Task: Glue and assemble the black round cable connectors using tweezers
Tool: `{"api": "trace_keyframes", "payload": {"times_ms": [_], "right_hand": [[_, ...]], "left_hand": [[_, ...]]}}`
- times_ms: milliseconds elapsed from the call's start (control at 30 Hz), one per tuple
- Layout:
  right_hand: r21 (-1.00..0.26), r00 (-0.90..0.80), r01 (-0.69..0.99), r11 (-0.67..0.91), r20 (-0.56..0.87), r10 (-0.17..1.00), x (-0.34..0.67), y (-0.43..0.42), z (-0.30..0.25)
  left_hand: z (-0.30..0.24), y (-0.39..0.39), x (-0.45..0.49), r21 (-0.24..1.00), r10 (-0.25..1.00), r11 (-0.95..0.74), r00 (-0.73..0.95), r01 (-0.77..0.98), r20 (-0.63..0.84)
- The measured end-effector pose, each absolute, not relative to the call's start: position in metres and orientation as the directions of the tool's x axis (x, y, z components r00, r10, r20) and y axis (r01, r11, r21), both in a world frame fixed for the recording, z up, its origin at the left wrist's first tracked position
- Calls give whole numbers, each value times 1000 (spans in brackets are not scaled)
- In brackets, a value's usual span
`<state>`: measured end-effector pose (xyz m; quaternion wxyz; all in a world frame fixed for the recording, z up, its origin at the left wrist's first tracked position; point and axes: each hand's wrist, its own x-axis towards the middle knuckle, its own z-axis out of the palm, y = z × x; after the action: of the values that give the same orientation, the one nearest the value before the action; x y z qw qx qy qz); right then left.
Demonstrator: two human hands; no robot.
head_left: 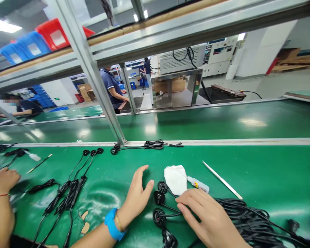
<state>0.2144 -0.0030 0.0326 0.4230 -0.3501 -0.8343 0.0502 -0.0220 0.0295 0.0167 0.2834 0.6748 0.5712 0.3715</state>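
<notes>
My left hand [137, 197], with a blue wristband, lies flat and open on the green bench [274, 172], its fingers stretched out just left of several round black heads [159, 198] on thin cables. My right hand [209, 220] rests flat on a black cable bundle [250, 220], and its fingertips touch the cable of one round head. Nothing is gripped in either hand. A white cloth piece [176, 179] and a small glue bottle [199, 186] lie just beyond my right fingertips.
A thin metal rod [222, 179] lies right of the bottle. More black cable sets [69, 193] lie to the left, and a coiled one [147, 145] sits by the metal frame post [93, 75]. Another person's hand [2, 182] rests at far left. A green conveyor [222, 124] runs behind, with people beyond it.
</notes>
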Motion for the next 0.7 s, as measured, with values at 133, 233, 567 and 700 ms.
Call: {"api": "trace_keyframes", "payload": {"times_ms": [133, 233, 567, 700], "right_hand": [[-292, -344, 662, 691, 700, 626, 240, 19, 30], [-344, -232, 798, 496, 584, 778, 275, 30, 36], [-311, -462, 843, 440, 3, 887, 335, -39, 46], [-311, -397, 866, 391, 47, 917, 330, -29, 43]], "left_hand": [[13, 43, -30, 781, 975, -204, 53, 591, 215], [19, 42, -29, 790, 968, -251, 144, 559, 205], [11, 42, -25, 709, 910, -366, 390, 602, 139], [18, 40, -17, 739, 903, -365, 410, 566, 132]]}}
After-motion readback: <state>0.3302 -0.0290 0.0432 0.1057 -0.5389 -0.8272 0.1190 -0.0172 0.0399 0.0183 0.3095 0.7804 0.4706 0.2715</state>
